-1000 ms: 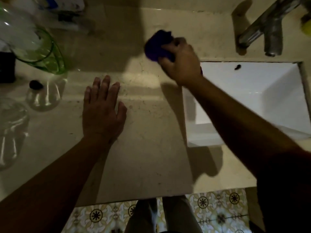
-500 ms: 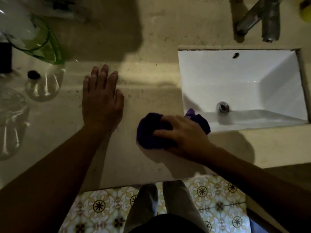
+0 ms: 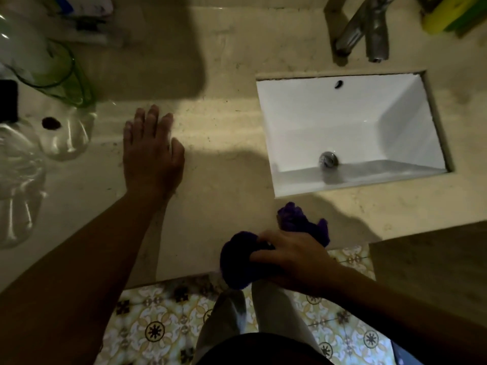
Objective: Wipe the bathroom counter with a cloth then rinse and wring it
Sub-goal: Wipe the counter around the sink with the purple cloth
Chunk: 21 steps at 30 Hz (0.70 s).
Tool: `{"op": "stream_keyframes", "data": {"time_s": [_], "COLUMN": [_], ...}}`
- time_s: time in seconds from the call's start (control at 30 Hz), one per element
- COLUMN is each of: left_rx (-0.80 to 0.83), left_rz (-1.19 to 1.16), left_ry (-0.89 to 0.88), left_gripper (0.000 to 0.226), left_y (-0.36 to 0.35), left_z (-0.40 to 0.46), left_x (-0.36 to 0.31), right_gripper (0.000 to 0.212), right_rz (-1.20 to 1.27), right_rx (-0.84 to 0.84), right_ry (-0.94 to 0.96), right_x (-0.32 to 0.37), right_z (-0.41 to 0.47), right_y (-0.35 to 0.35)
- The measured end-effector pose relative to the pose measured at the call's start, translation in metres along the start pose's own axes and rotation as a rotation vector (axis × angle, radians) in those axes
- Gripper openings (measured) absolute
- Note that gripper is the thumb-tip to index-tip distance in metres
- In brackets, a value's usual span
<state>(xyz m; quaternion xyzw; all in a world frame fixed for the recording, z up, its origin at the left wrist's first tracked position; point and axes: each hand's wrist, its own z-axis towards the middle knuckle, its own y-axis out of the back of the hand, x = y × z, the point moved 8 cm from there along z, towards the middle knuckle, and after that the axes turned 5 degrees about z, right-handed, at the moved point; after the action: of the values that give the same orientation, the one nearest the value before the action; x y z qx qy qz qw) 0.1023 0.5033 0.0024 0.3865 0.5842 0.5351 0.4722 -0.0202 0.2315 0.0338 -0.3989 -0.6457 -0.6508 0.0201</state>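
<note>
A bunched purple cloth lies over the front edge of the beige stone counter, part of it hanging past the edge. My right hand grips the cloth with curled fingers, just in front of the sink. My left hand rests flat on the counter, fingers straight, to the left of the white rectangular sink. A metal tap stands behind the sink with no water visible from it.
Clear plastic bottles and a green-rimmed glass vessel crowd the counter's left side. A yellow-green sponge sits at the back right. A darker wooden surface adjoins at the right. Patterned floor tiles and my legs show below.
My right hand has dragged the cloth from the back of the counter to the front, now over the counter's edge. My left hand has stayed flat in place.
</note>
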Motion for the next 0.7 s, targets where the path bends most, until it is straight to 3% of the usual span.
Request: {"op": "stream_keyframes", "data": {"time_s": [0.1,0.23,0.33,0.4,0.53,0.7], "left_rx": [-0.016,-0.031,-0.033,-0.023,-0.010,0.012], "left_rz": [0.010,0.011,0.011,0.013,0.027,0.024], "left_ry": [0.006,0.004,-0.008,-0.011,0.000,0.000], "left_gripper": [0.055,0.054,0.055,0.056,0.057,0.058], "left_y": [0.001,0.001,0.000,-0.001,-0.003,-0.005], "left_z": [0.000,-0.001,0.000,0.001,0.001,0.001], "left_x": [-0.001,0.001,0.002,0.003,0.003,0.004], "right_gripper": [0.041,0.034,0.039,0.046,0.054,0.046], "right_rz": [0.141,0.442,0.538,0.500,0.127,-0.097], "right_rx": [-0.219,-0.583,-0.691,-0.645,-0.344,-0.165], "right_ry": [-0.257,-0.565,-0.692,-0.713,-0.674,-0.586], "right_x": [-0.035,-0.091,-0.129,-0.148,-0.153,-0.123], "right_z": [0.012,0.050,0.091,0.123,0.167,0.144], "right_y": [0.050,0.104,0.128,0.137,0.119,0.102]}}
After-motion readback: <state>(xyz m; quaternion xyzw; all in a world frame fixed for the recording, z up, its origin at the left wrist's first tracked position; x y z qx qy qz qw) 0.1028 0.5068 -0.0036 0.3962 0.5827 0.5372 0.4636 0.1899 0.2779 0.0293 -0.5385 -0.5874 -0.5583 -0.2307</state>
